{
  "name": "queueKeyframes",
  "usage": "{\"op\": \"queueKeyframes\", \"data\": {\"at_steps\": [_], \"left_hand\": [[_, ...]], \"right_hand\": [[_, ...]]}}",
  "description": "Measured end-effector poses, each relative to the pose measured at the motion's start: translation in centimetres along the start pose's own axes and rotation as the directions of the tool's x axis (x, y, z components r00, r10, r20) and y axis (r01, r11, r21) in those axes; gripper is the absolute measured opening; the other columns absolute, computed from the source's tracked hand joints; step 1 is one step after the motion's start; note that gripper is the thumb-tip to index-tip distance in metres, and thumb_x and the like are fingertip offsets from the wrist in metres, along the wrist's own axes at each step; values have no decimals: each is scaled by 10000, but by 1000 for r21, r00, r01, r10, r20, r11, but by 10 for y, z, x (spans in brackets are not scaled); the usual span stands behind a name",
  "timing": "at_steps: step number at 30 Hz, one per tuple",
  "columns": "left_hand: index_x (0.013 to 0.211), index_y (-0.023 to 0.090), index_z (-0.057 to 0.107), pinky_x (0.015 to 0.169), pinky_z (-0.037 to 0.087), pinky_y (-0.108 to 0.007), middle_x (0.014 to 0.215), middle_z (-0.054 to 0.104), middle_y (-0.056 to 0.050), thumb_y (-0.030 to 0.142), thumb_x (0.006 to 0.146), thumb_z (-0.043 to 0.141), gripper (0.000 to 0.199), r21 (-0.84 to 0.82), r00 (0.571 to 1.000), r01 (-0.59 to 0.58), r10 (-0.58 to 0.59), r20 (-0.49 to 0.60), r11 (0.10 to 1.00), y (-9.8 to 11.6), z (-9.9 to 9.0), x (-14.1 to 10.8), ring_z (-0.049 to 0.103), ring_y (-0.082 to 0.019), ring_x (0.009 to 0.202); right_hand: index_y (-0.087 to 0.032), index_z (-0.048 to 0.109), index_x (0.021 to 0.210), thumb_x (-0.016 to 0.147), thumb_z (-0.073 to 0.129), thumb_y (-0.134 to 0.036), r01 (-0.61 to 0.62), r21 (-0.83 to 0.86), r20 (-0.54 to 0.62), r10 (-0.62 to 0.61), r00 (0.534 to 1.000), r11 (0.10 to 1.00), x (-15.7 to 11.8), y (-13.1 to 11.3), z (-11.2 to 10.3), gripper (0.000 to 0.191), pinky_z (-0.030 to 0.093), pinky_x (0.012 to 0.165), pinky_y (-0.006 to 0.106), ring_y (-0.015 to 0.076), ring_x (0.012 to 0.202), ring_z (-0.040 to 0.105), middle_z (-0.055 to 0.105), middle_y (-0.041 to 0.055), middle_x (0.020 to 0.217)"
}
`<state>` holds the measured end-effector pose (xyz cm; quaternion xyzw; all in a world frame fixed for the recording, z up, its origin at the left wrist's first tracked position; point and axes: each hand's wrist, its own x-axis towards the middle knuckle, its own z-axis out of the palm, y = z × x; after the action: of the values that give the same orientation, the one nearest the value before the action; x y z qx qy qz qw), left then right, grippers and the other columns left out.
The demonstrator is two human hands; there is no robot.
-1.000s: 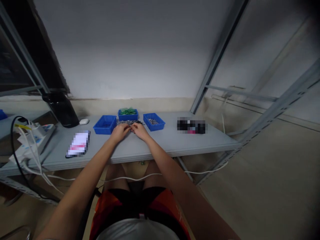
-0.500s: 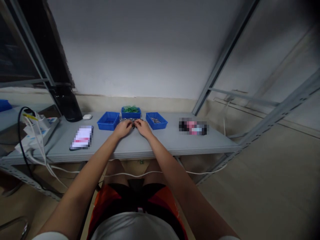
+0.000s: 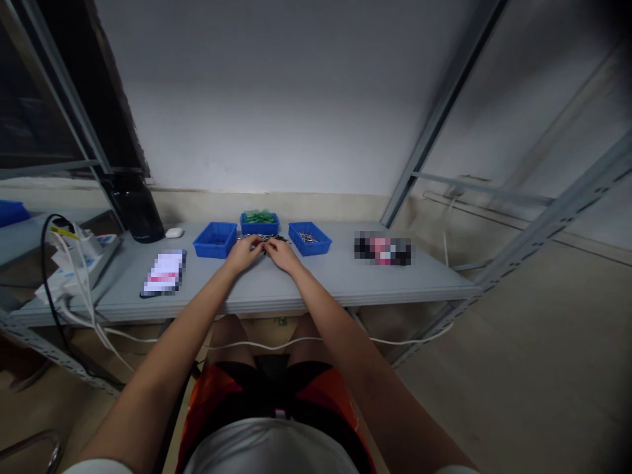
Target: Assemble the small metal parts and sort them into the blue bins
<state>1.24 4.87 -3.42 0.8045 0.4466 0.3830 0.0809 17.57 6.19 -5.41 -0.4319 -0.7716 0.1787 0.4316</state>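
Note:
My left hand [image 3: 245, 253] and my right hand [image 3: 282, 253] meet fingertip to fingertip over the table, both with fingers curled into a pinch. Whatever lies between the fingertips is too small to make out. Just behind them spreads a pile of small dark and silvery metal parts [image 3: 269, 237], partly hidden by the hands. A blue bin [image 3: 215, 251] stands left of my left hand. To the right of my right hand is another blue bin [image 3: 316, 249] holding slim silvery pieces [image 3: 308, 237]. Behind the pile, a third blue bin [image 3: 259, 228] holds green pieces [image 3: 259, 216].
On the left of the table [image 3: 345, 280] are a phone [image 3: 164, 271], a white earbud case [image 3: 174, 232], a black bottle [image 3: 138, 212] and a power strip [image 3: 83, 266] with cables. A blurred dark and pink object [image 3: 382, 249] lies to the right. Metal posts [image 3: 434, 125] frame the table.
My fingertips have drawn slightly closer together, and a little more of the metal pile shows behind my right hand. The view has shifted very slightly; the bins stay in place.

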Motion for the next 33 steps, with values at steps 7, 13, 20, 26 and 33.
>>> {"op": "queueKeyframes", "data": {"at_steps": [7,13,20,26,33], "left_hand": [[965,164,694,773,493,-293,945,721,-78,288,850,545,226,39,999,4,-6,45,999,-5,2,1,648,-207,839],[933,162,705,776,482,-283,942,721,-71,223,810,567,195,74,997,-9,3,82,997,-4,1,2,641,-201,833],[941,161,714,729,470,-269,883,716,-70,237,812,565,211,127,996,1,-13,93,992,-6,1,3,623,-188,777],[937,162,711,741,463,-281,893,715,-74,288,850,519,246,92,996,-34,27,80,995,-8,2,2,621,-194,787],[943,149,704,716,457,-278,832,705,-65,256,808,530,245,69,993,-32,24,115,997,-8,3,1,609,-185,743]], "right_hand": [[-172,677,811,891,518,-340,-9,6,-31,9,999,1000,0,-3,-3,245,415,712,234,129,680,557,666,16,742],[-159,696,858,889,521,-284,-36,8,42,36,998,999,-1,-3,-1,217,416,729,244,138,699,569,675,33,761],[-157,676,852,898,480,-247,-72,56,81,68,994,996,3,6,3,220,420,695,247,136,656,554,649,22,710],[-156,663,929,807,551,-148,-71,106,1,71,997,992,4,7,3,165,446,754,259,139,714,583,668,29,797],[-164,640,902,853,533,-257,-82,176,-56,93,994,981,4,3,2,150,457,754,266,138,731,598,669,32,820]]}}
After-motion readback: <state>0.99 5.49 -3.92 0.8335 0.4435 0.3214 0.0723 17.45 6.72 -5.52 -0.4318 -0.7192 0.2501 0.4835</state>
